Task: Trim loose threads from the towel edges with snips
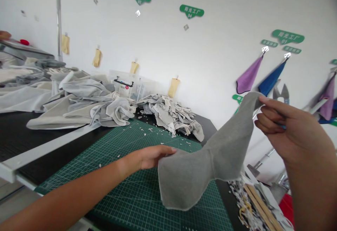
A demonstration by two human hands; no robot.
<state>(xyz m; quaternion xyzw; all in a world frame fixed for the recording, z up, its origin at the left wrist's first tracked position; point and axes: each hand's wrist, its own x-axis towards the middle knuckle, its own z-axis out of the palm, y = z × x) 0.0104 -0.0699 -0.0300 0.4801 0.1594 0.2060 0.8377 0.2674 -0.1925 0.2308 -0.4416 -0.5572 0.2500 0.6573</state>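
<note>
At far left we note a large heap of pale and grey fabric [79,97] spread over the dark worktop [15,127], with a white strip [58,143] running along the surface in front of it. On the wall above we count four hanging cream gloves [97,58], and against the wall stands a clear plastic bin [123,87]. Next comes a green gridded cutting mat [126,196], dotted with small pale scraps near its far edge. Over it we record the left hand [152,155], its fingers closed on the near-left edge of a grey cloth, thumb uppermost. A second fabric pile [171,113] lies beyond the mat. The grey cloth [189,171] hangs between our two hands above the mat, broad at its lower end and slanting up rightward. Further right we see wooden sticks [263,203] among scraps, then a purple cloth [250,74] and a blue cloth [271,78] hung on the wall. The right hand [292,125] pinches the raised end of the grey cloth between thumb and index, remaining fingers curled. A grey two-bladed tool [277,92] shows just behind it; we cannot tell whether it is held.
</note>
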